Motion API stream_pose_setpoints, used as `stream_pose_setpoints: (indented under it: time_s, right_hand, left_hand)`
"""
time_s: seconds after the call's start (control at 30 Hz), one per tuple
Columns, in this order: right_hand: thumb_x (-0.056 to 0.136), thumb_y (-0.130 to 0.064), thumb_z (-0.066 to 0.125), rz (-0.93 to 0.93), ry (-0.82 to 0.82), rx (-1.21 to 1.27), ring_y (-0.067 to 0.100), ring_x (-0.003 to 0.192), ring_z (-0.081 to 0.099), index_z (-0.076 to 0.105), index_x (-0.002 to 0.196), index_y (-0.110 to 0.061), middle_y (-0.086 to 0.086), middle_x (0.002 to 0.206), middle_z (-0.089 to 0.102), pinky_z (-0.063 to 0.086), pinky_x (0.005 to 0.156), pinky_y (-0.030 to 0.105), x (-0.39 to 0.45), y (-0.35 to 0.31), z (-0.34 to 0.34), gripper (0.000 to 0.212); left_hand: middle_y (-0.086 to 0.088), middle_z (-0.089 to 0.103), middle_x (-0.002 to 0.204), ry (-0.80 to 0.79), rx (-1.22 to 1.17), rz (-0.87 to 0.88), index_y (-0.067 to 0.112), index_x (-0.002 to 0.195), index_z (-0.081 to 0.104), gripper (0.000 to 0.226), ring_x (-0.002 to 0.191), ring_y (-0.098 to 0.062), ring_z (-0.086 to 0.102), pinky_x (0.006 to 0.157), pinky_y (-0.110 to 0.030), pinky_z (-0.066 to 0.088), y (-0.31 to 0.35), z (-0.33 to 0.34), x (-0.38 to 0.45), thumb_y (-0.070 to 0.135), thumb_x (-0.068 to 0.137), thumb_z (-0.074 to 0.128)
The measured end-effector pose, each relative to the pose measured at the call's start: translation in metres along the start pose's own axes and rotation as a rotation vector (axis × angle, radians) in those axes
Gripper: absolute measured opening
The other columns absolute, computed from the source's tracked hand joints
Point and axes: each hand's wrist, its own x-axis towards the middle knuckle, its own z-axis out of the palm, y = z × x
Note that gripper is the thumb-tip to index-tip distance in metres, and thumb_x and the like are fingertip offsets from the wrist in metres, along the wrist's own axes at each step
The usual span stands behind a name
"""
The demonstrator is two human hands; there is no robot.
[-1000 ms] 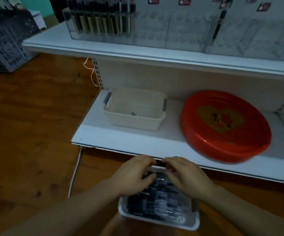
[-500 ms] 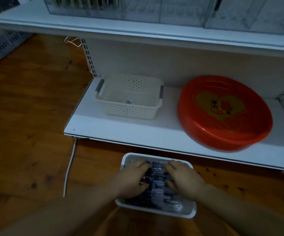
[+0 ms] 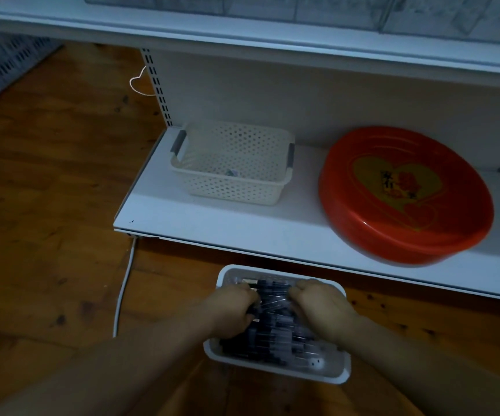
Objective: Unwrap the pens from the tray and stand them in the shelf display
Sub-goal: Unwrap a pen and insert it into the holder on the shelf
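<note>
Both sets of fingers are curled down into a heap of dark pens [image 3: 275, 325], and each hand appears to be gripping some of them, though the dim light hides exactly how many or how firmly. The left hand [image 3: 232, 310] digs in at the left side of the heap, knuckles up, thumb tucked toward the near side; the right hand [image 3: 322, 307] mirrors it on the right side, its fingertips bent over at the far end of the pile. The two hands lie close together with a narrow strip of pens showing between them. The pens lie flat and crosswise, glinting as if in clear wrap, inside a white tray [image 3: 275, 369] that sits on the wooden floor [image 3: 47, 235] just near of the lower shelf [image 3: 242, 226]. On that shelf stand a cream perforated basket [image 3: 230, 190] toward the left, with a small scrap in its bottom, and a round red tin [image 3: 405, 193] with a heart design to the right. Above runs the upper shelf [image 3: 242, 34], with the clear display compartments [image 3: 333, 7] at the top edge of view. A white cable [image 3: 122, 295] trails down the floor left of the tray, and a grey crate [image 3: 5, 64] sits far left.
</note>
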Motion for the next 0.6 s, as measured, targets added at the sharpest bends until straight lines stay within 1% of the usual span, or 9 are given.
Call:
stream_pose_setpoints:
  time_s: [0.07,0.13,0.17,0.23,0.27,0.37,0.47,0.53,0.6]
  right_hand:
    - [0.104,-0.035,0.047,-0.007,0.043,0.136,0.021,0.098,0.060,0.059,0.111,-0.022,0.000,0.108,0.064,0.051,0.079,0.038,-0.002,0.007,-0.008,0.020]
    - [0.103,-0.034,0.052,0.014,0.089,0.314,0.010,0.088,0.060,0.058,0.106,-0.028,-0.009,0.099,0.066,0.050,0.075,0.030,-0.004,0.011,-0.019,0.009]
    - [0.102,-0.033,0.055,0.039,0.117,0.407,0.003,0.085,0.060,0.058,0.104,-0.030,-0.014,0.096,0.067,0.049,0.074,0.025,-0.005,0.012,-0.026,0.005]
    - [0.101,-0.031,0.059,0.092,0.182,0.575,-0.003,0.085,0.063,0.062,0.105,-0.030,-0.018,0.095,0.069,0.049,0.075,0.019,-0.006,0.012,-0.036,0.005]
    - [0.100,-0.029,0.061,0.118,0.220,0.646,-0.003,0.087,0.064,0.063,0.107,-0.030,-0.018,0.096,0.070,0.050,0.077,0.018,-0.006,0.012,-0.040,0.007]
    - [0.097,-0.019,0.066,0.195,0.351,0.854,0.004,0.088,0.068,0.067,0.107,-0.028,-0.011,0.094,0.072,0.054,0.082,0.024,-0.003,0.009,-0.050,0.013]
    - [0.097,-0.013,0.066,0.240,0.459,1.058,0.016,0.086,0.070,0.067,0.108,-0.030,-0.001,0.092,0.072,0.059,0.081,0.034,0.003,-0.001,-0.067,0.020]
    - [0.096,-0.010,0.066,0.236,0.536,1.148,0.016,0.083,0.070,0.066,0.107,-0.030,0.004,0.090,0.070,0.058,0.077,0.031,0.006,-0.010,-0.082,0.023]
    - [0.096,-0.008,0.066,0.220,0.613,1.206,0.015,0.078,0.069,0.063,0.106,-0.028,0.004,0.086,0.070,0.056,0.073,0.026,0.008,-0.019,-0.096,0.023]
  left_hand:
    - [-0.006,0.050,0.139,0.004,-0.049,0.011,0.020,0.137,0.053,0.036,0.120,-0.027,0.052,0.099,-0.038,0.047,0.000,-0.002,-0.001,0.025,0.102,0.049]
    - [-0.005,0.058,0.131,0.034,-0.105,0.013,0.022,0.133,0.057,0.032,0.111,-0.024,0.057,0.091,-0.037,0.051,-0.002,-0.004,-0.002,0.025,0.102,0.048]
    - [-0.004,0.063,0.124,0.056,-0.137,0.016,0.022,0.129,0.059,0.029,0.101,-0.021,0.060,0.082,-0.034,0.052,-0.002,-0.005,-0.002,0.025,0.102,0.047]
    - [0.001,0.066,0.104,0.093,-0.209,0.020,0.023,0.119,0.062,0.022,0.081,-0.012,0.057,0.064,-0.024,0.045,-0.003,-0.008,-0.004,0.026,0.103,0.048]
    - [0.006,0.063,0.094,0.108,-0.254,0.024,0.023,0.111,0.063,0.016,0.077,-0.011,0.056,0.060,-0.021,0.041,-0.003,-0.011,-0.005,0.028,0.103,0.050]
    - [0.006,0.064,0.082,0.170,-0.395,0.060,0.026,0.092,0.063,0.009,0.077,-0.014,0.061,0.066,-0.025,0.046,-0.001,-0.019,-0.012,0.028,0.099,0.059]
    - [0.008,0.065,0.083,0.208,-0.518,0.088,0.022,0.101,0.069,0.008,0.074,-0.006,0.059,0.074,-0.021,0.048,0.002,-0.030,-0.020,0.021,0.096,0.063]
    - [0.011,0.062,0.082,0.227,-0.576,0.110,0.019,0.105,0.069,0.012,0.070,0.003,0.055,0.073,-0.012,0.046,0.005,-0.038,-0.025,0.016,0.094,0.066]
    - [0.008,0.062,0.084,0.256,-0.640,0.128,0.016,0.103,0.067,0.011,0.070,0.002,0.054,0.076,-0.014,0.047,0.008,-0.046,-0.029,0.012,0.093,0.067]
